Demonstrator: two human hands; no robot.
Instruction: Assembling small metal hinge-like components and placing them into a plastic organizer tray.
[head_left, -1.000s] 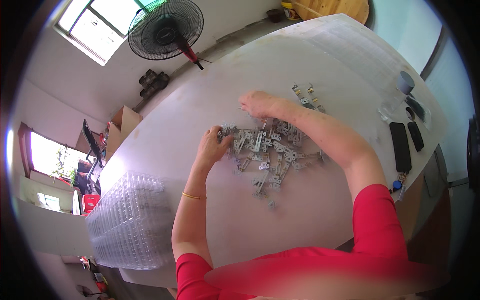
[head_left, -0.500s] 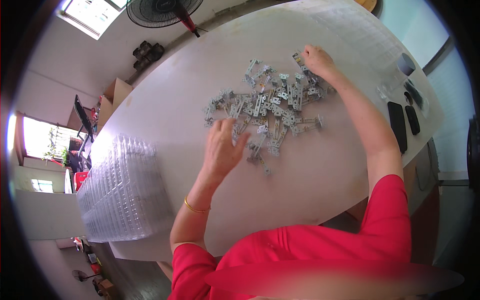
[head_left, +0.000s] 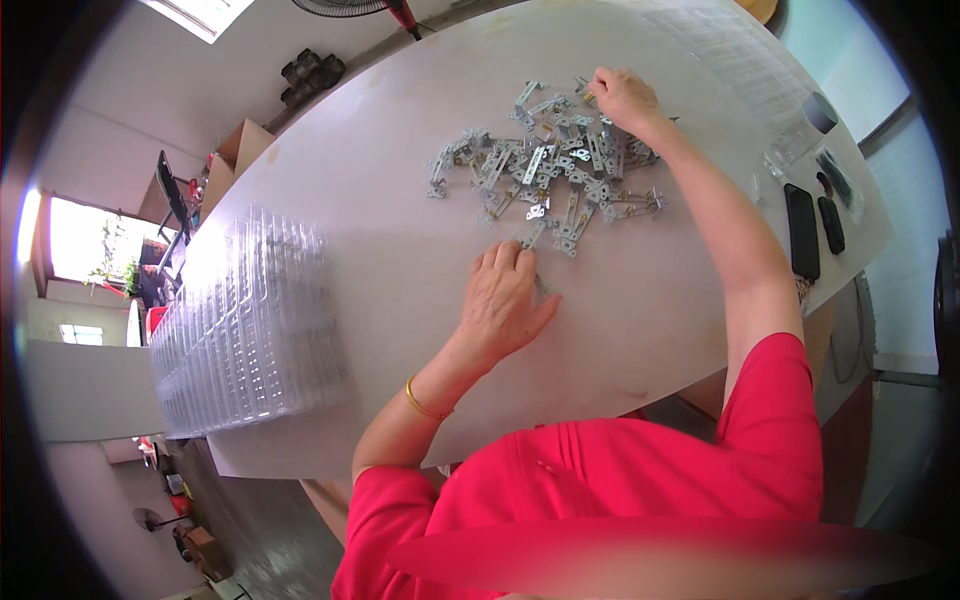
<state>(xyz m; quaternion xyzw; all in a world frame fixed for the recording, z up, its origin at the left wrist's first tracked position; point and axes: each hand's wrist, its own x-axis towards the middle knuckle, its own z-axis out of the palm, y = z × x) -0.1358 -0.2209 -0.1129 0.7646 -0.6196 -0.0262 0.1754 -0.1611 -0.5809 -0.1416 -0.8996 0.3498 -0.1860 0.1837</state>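
Note:
A loose heap of small silvery metal brackets [head_left: 545, 165], some with brass-coloured bits, lies in the middle of the table. At the heap's far right edge my right hand [head_left: 628, 100] is closed, its fingertips pinched on a metal bracket [head_left: 584, 92] that is partly hidden. My left hand [head_left: 503, 308] rests low over the table at the near side of the heap, fingers stretched forward and thumb apart. Part of another bracket [head_left: 542, 286] shows between its thumb and fingers; the palm hides the rest.
Clear plastic trays [head_left: 250, 330] are stacked at the table's left. Along the right edge lie a black phone [head_left: 802, 232], a dark oblong item [head_left: 831, 225], a small plastic bag [head_left: 840, 180] and a clear bottle [head_left: 795, 140] with a grey cap. More clear plastic [head_left: 720, 50] lies at the far right.
My left hand has moved right and nearer to me, from the heap's left front to a bracket at its near edge. My right hand stays pinched at the far right. The view has shifted slightly.

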